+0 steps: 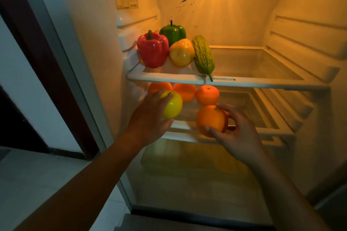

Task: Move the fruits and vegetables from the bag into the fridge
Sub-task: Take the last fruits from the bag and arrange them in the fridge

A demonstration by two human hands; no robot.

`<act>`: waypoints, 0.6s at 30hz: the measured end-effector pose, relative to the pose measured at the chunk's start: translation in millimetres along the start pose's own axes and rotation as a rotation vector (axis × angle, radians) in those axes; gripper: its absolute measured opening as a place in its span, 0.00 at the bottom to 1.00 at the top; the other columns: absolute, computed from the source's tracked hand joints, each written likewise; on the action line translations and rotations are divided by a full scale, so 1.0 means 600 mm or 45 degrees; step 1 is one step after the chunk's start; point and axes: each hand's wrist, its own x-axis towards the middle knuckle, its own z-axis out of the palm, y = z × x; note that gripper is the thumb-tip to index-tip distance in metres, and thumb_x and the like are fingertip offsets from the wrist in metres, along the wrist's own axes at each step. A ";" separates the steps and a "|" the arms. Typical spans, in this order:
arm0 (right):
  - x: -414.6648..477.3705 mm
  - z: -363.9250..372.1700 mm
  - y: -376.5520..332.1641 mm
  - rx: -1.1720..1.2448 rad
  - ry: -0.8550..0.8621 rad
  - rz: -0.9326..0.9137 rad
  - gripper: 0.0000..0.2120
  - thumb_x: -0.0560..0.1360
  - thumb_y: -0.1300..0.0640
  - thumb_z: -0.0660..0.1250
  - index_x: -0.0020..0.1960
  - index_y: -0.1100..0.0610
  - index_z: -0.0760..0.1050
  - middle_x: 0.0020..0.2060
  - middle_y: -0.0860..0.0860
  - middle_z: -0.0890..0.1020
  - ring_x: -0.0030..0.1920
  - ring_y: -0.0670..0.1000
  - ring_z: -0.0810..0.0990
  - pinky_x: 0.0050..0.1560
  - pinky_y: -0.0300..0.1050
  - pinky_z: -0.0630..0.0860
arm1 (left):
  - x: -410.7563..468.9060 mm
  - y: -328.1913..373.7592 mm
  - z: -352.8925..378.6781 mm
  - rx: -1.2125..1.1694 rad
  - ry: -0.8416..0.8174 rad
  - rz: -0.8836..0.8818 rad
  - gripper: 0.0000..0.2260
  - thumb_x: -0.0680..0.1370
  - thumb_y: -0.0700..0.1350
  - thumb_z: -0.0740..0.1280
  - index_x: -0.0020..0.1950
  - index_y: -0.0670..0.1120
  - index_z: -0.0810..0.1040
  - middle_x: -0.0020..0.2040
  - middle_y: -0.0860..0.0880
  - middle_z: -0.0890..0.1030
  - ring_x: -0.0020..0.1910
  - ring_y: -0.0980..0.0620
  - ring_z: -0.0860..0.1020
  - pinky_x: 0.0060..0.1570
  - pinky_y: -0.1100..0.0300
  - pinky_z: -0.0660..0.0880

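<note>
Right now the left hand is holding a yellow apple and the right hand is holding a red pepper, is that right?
Not quite. The right hand holds an orange, not a red pepper; the red pepper sits on the upper shelf. The left hand does hold the yellow apple. The head view shows this.

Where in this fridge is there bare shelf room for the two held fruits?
Upper shelf: bare from the bitter gourd right to the wall; left end crowded with red pepper, green pepper, yellow fruit. Lower shelf: bare right of the three oranges, which crowd its left back.
</note>
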 end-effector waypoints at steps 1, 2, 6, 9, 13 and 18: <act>0.006 0.004 -0.002 0.000 0.017 0.002 0.31 0.66 0.48 0.75 0.66 0.44 0.66 0.58 0.39 0.67 0.57 0.42 0.68 0.48 0.38 0.73 | 0.006 -0.002 -0.001 -0.012 -0.005 -0.024 0.30 0.69 0.55 0.65 0.68 0.46 0.66 0.68 0.40 0.69 0.65 0.38 0.68 0.59 0.45 0.72; 0.013 0.009 -0.004 0.002 0.030 0.007 0.31 0.66 0.48 0.75 0.66 0.44 0.66 0.59 0.40 0.67 0.58 0.44 0.68 0.50 0.41 0.74 | 0.012 -0.004 0.000 -0.021 -0.030 -0.054 0.31 0.68 0.55 0.66 0.69 0.47 0.65 0.69 0.41 0.68 0.66 0.38 0.68 0.59 0.44 0.73; 0.036 0.033 -0.010 0.014 0.067 0.004 0.30 0.68 0.48 0.73 0.66 0.46 0.65 0.57 0.41 0.67 0.56 0.44 0.68 0.53 0.44 0.73 | 0.028 -0.005 0.014 -0.071 -0.114 -0.147 0.31 0.71 0.52 0.70 0.72 0.50 0.63 0.72 0.45 0.64 0.69 0.41 0.65 0.62 0.47 0.69; 0.044 0.049 -0.009 -0.022 0.044 -0.040 0.30 0.69 0.49 0.73 0.67 0.48 0.65 0.60 0.46 0.70 0.56 0.44 0.68 0.50 0.42 0.70 | 0.029 -0.003 0.023 -0.131 -0.108 -0.142 0.30 0.73 0.49 0.70 0.72 0.50 0.63 0.72 0.46 0.63 0.68 0.42 0.65 0.64 0.48 0.66; 0.046 0.052 0.001 -0.039 0.011 -0.058 0.34 0.67 0.47 0.74 0.68 0.47 0.63 0.67 0.49 0.66 0.59 0.43 0.65 0.52 0.42 0.70 | 0.025 -0.004 0.022 -0.132 -0.105 -0.148 0.30 0.73 0.49 0.70 0.73 0.50 0.62 0.73 0.47 0.63 0.69 0.43 0.63 0.65 0.48 0.66; 0.051 0.049 0.008 -0.088 -0.020 -0.043 0.38 0.65 0.49 0.76 0.70 0.48 0.61 0.70 0.50 0.63 0.63 0.47 0.65 0.53 0.42 0.68 | 0.020 -0.013 0.008 -0.107 -0.108 -0.169 0.31 0.73 0.52 0.68 0.73 0.53 0.59 0.73 0.48 0.62 0.71 0.45 0.62 0.64 0.50 0.66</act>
